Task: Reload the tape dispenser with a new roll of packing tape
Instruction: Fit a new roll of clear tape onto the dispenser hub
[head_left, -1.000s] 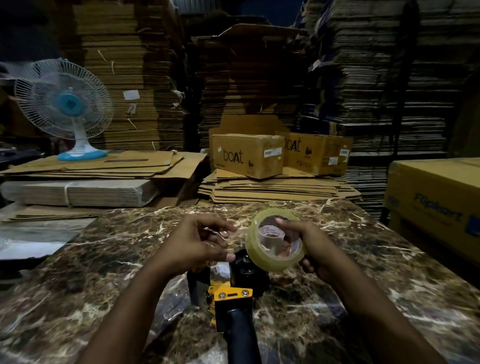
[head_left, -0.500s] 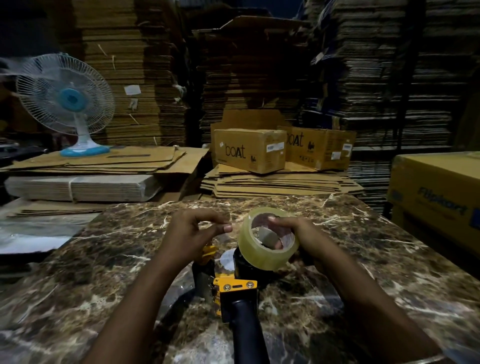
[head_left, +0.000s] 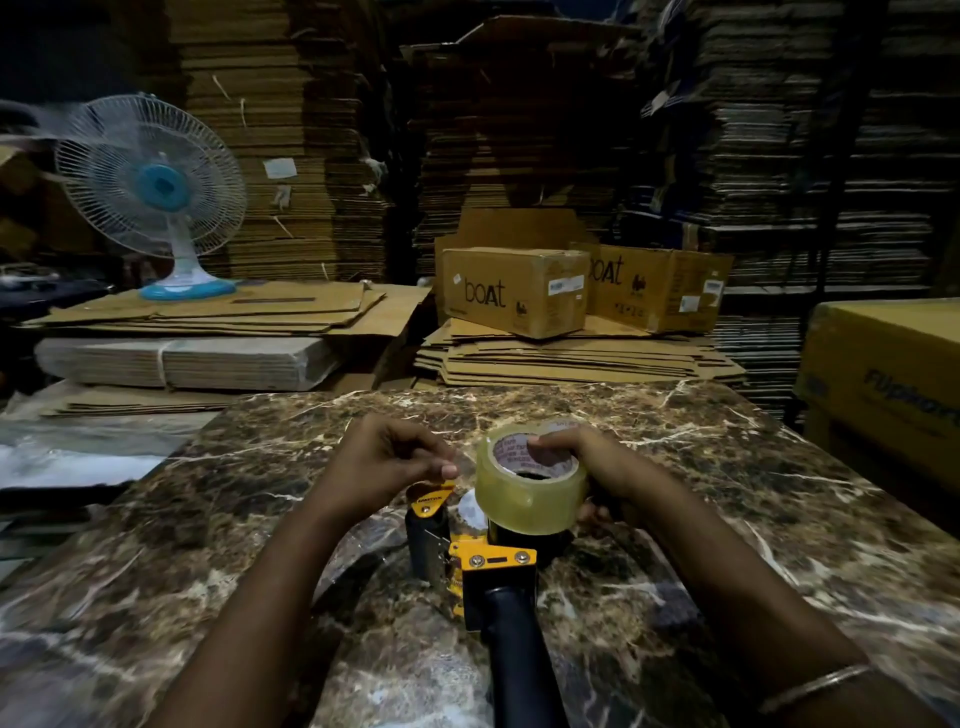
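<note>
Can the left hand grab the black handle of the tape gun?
Probably yes. The handle sticks out toward the person with nothing on it, and the left hand sits just beyond it, though its fingers would first have to let go of the tape end.

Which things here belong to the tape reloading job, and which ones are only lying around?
Belonging to the job:
- tape roll, held by the right hand
- tape dispenser on the marble table
- left hand, its fingers pinched near the roll

Just lying about:
- fan
- two boat boxes
- flat cardboard stacks
- yellow carton
</note>
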